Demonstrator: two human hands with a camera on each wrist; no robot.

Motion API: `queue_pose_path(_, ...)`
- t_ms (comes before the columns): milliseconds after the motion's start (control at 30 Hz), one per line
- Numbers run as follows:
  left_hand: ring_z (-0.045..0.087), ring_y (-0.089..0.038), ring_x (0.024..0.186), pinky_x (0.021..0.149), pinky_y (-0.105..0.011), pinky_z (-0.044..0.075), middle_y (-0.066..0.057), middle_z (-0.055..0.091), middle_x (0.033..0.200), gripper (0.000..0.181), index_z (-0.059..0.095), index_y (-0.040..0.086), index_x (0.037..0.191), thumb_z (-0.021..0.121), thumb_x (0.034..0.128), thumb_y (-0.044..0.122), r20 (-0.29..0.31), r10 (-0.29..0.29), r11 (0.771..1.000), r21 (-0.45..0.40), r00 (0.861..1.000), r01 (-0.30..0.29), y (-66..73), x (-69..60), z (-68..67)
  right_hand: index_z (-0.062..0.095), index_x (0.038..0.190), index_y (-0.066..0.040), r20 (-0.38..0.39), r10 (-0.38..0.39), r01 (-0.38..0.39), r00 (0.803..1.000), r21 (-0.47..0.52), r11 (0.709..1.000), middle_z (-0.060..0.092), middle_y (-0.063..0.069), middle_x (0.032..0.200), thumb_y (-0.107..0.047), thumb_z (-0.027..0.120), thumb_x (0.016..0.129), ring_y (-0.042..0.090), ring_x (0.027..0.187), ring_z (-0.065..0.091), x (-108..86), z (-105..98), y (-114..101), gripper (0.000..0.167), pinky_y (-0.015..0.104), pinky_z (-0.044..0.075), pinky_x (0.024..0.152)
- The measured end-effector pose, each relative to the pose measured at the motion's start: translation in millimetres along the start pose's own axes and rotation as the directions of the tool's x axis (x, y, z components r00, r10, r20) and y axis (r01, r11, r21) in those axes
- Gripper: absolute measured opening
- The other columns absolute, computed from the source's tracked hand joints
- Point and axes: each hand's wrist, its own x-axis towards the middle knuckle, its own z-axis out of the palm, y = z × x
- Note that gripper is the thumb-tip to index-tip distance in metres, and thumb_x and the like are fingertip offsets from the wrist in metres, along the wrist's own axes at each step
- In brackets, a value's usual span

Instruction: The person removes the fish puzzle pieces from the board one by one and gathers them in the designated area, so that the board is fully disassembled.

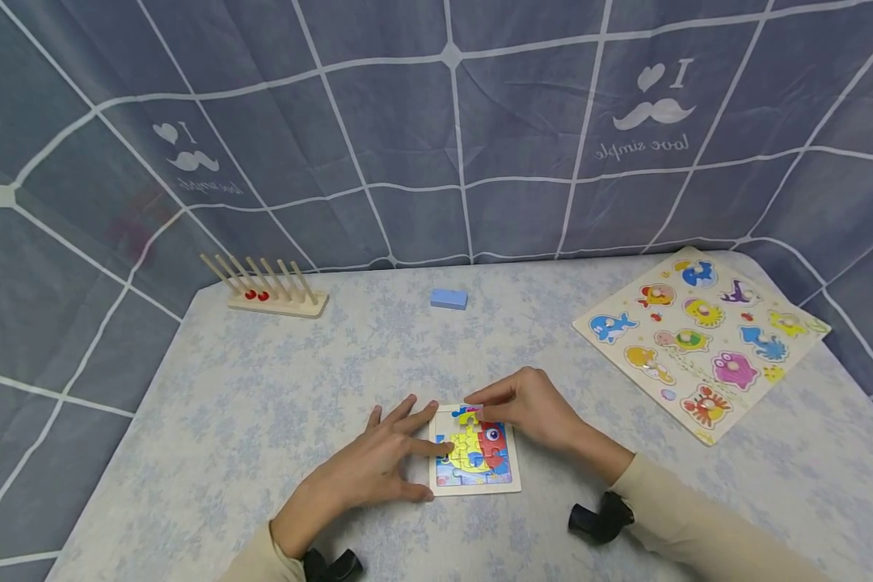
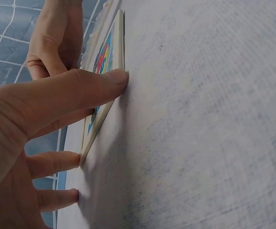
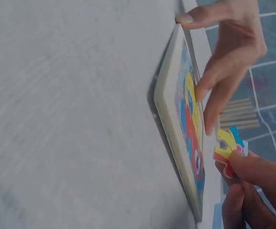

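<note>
A small jigsaw puzzle (image 1: pixel 473 489) in a pale wooden frame lies on the table, showing a yellow and red fish on blue. Between thumb and fingers my right hand (image 1: pixel 534 408) pinches a puzzle piece (image 3: pixel 227 143), coloured yellow, blue and red, above the puzzle's top edge. My left hand (image 1: pixel 378 465) spreads over the puzzle's left side. Its thumb (image 2: pixel 114 78) touches the frame's near edge, and one finger rests on the fish. Part of the puzzle's upper area shows bare board; the right hand hides its top right corner.
At the back left stands a wooden peg rack (image 1: pixel 280 303) with two red beads. A blue block (image 1: pixel 449 299) lies at the back middle. To the right is a large sea-animal peg puzzle board (image 1: pixel 687 339). A grid-patterned curtain (image 1: pixel 407 145) hangs behind the table.
</note>
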Motion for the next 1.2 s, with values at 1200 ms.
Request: queue_pose_path(1200, 0.018, -0.045, 0.145, 0.102, -0.078, 0.014, -0.014, 0.034, 0.156, 0.058, 0.068, 0.024, 0.129, 0.085, 0.0756, 0.035, -0.021, -0.002, 1.0, -0.029, 1.0, 0.001, -0.7, -1.1, 1.8, 0.08, 0.103, -0.015, -0.183, 0.216, -0.253, 0.959, -0.211, 0.944, 0.075, 0.004, 0.102, -0.02, 0.076, 0.086, 0.018, 0.098, 0.064, -60.3, -72, 36, 0.018, 0.025, 0.047, 0.069)
